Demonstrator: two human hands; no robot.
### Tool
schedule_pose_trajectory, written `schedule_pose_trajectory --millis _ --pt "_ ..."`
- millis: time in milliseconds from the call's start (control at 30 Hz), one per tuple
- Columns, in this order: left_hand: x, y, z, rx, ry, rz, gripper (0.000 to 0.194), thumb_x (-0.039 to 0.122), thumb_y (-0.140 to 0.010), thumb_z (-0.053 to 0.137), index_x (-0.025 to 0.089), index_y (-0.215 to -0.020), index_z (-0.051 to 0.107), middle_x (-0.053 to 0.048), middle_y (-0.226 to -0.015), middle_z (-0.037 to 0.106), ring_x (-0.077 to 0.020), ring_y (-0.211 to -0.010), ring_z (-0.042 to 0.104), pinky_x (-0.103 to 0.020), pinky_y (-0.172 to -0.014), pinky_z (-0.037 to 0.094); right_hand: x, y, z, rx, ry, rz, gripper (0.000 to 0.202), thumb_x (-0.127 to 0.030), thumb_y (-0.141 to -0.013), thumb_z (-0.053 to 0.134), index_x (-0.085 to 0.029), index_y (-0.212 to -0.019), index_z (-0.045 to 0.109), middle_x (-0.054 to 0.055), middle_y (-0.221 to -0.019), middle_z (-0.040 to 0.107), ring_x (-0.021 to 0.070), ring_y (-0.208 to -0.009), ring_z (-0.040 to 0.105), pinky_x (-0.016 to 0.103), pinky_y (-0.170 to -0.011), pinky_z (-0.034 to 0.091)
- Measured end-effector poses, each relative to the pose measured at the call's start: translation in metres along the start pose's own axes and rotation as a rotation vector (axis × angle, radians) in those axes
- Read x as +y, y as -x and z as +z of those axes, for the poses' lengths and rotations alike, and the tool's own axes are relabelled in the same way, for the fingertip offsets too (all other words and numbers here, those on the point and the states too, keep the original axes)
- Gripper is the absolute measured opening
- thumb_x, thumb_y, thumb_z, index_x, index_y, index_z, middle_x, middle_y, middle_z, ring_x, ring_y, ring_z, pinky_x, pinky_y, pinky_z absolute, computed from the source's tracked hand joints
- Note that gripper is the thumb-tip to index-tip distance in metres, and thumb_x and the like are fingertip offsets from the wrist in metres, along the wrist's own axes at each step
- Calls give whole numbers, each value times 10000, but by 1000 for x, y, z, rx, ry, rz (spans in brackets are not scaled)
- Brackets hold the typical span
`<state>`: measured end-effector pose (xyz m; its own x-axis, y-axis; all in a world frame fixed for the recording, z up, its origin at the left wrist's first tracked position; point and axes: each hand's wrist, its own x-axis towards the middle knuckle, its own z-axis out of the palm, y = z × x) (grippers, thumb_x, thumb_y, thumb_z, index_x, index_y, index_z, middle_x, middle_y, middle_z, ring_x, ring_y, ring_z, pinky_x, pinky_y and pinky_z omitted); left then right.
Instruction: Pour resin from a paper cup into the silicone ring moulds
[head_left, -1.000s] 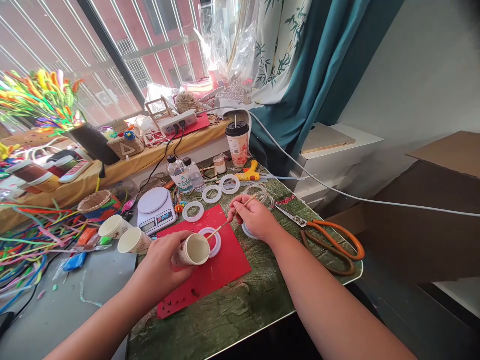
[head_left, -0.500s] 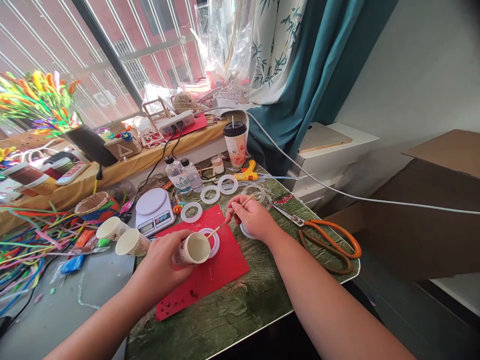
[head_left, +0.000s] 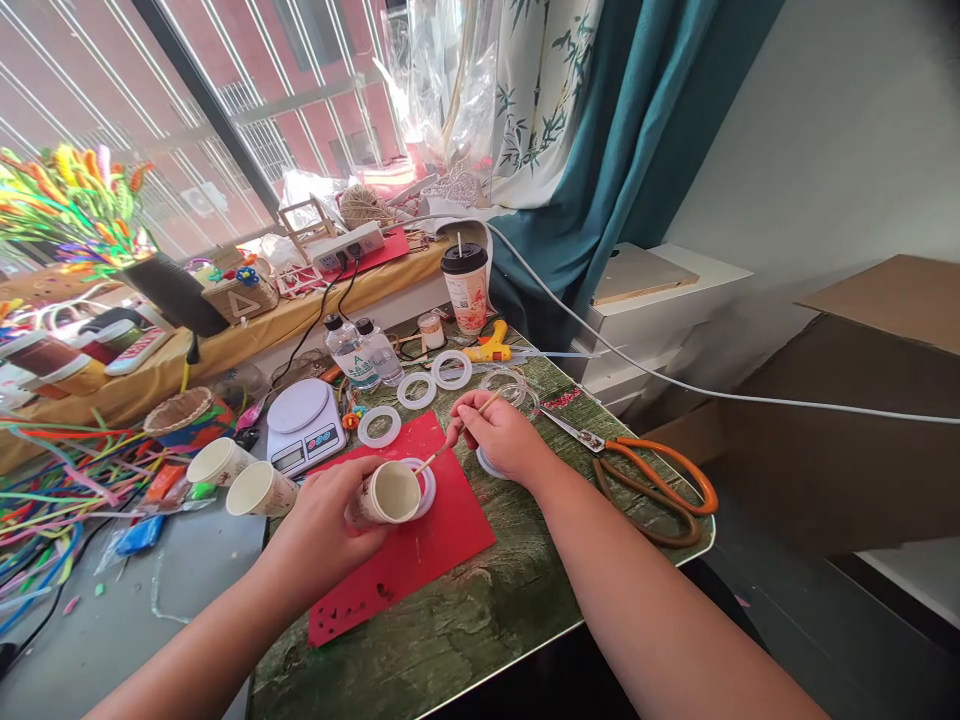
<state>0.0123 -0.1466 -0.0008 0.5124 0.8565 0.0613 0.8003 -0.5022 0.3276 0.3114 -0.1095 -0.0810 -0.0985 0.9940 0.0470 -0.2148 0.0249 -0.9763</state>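
My left hand (head_left: 341, 510) is wrapped round a paper cup (head_left: 396, 492), tilted so that its mouth faces me and to the right. Between the fingers of my right hand (head_left: 495, 430) is a thin wooden stick (head_left: 442, 449), its lower end close to the cup's rim. Partly hidden behind the cup, a white ring mold (head_left: 427, 490) lies on a red sheet (head_left: 450, 530). Another pale ring (head_left: 486, 463) shows in part under my right hand. Further white ring molds (head_left: 379, 427) lie beyond the sheet.
Large orange-handled scissors (head_left: 660, 480) lie right of my right hand. A kitchen scale (head_left: 304, 425), two paper cups (head_left: 261, 489), clear bottles (head_left: 351, 350), a yellow glue gun (head_left: 491, 343) and a lidded drink cup (head_left: 466, 290) stand around. Colourful pipe cleaners (head_left: 45, 480) fill the left.
The whole view has shifted slightly. Both hands keep their grips, with the stick and cup in nearly the same places relative to each other.
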Motion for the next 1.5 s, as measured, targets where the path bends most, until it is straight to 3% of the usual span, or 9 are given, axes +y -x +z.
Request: schedule_pose_trajectory --millis 1200,1500 --pt "5 -7 -4 8 -17 -2 517 354 -906 830 333 -1421 792 -59 -1442 919 -384 -1327 880 -534 -1138 691 3 -3 0 10 -6 5 338 -602 -991 763 -305 -991 603 4 -727 813 183 -602 506 324 -617 424" --pt "4 -7 -4 11 -24 -19 518 379 -916 826 332 -1430 783 -62 -1448 919 -404 -1344 875 -573 -1157 683 1 -2 1 7 4 6 270 -534 -999 726 -301 -990 590 4 -721 811 183 -606 498 324 -628 412"
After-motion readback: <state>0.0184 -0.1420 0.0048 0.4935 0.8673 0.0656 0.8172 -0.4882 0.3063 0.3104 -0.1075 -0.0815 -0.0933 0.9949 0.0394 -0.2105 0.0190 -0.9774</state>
